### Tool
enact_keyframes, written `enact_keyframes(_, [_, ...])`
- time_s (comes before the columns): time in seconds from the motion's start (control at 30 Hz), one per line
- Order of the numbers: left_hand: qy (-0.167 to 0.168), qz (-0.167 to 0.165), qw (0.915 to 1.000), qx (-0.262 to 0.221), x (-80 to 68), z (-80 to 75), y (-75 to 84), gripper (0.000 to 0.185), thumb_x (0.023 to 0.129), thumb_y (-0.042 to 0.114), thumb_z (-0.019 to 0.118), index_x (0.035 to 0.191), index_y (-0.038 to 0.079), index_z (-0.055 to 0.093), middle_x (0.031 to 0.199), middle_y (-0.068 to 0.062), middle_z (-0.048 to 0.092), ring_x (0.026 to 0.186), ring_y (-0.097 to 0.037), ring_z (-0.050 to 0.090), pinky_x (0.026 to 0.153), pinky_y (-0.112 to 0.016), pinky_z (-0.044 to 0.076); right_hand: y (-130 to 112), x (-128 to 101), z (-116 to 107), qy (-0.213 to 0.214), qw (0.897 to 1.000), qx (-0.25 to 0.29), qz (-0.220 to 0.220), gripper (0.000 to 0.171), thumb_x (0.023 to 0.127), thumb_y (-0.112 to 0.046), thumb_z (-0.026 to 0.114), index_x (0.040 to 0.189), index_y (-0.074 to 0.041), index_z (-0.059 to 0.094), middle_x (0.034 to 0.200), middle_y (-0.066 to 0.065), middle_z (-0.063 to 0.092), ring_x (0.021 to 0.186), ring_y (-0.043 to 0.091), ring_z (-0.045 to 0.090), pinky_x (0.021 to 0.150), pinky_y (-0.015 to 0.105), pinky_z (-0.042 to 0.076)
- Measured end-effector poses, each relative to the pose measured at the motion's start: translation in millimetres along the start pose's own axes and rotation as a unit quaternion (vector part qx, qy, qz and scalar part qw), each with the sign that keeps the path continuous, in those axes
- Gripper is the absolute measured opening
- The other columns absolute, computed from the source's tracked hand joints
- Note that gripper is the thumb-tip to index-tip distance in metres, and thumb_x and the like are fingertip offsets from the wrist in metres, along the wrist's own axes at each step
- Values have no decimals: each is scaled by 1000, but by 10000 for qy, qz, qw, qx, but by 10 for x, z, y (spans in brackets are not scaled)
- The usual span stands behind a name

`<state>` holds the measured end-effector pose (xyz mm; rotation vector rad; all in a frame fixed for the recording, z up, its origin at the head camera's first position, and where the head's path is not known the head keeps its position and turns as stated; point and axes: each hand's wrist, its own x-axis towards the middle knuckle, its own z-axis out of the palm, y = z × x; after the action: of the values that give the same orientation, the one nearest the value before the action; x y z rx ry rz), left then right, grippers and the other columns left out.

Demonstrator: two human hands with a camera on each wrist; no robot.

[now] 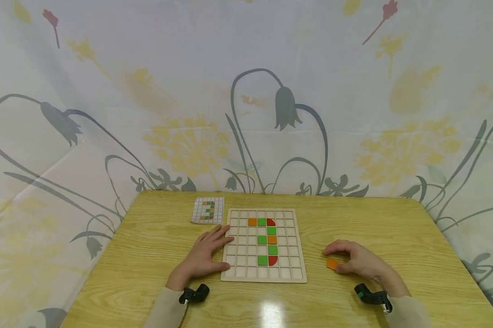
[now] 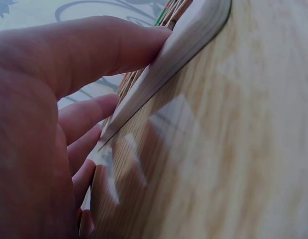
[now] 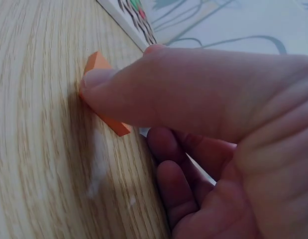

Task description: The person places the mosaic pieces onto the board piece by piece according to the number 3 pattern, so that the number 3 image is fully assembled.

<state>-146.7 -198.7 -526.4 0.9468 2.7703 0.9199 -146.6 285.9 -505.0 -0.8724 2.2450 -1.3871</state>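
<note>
the fingers (image 1: 339, 248) of the right hand (image 1: 358, 260) curl over an orange tile (image 1: 332, 263) and pinch it with the thumb, on the surface (image 1: 156, 237) just right of the grid board (image 1: 235, 273). the left hand (image 1: 205, 255) lies flat, fingers straight, touching the board's left edge; a pattern card (image 1: 207, 210) lies near the far edge.
</note>
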Motion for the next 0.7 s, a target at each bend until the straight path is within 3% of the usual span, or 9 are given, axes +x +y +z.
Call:
enact_keyframes(0.3, [12,26,10000,-9,-7,-5,1,74,85,46,71,149,13,50,163,-7,25,151,-33,14,114,-64,13,-10,-11,10,4,9997,-147,181,41,86,-13,77,124,-4,67,127,19,59,115,-2,50,93,18,42])
enact_keyframes(0.7, [12,13,10000,-34,-4,-5,4,74,85,45,72,149,14,50,163,-7,25,151,-32,14,113,-64,13,-11,-4,55,194,9990,-412,49,37,85,-10,77,121,-4,68,121,12,63,112,1,52,92,17,42])
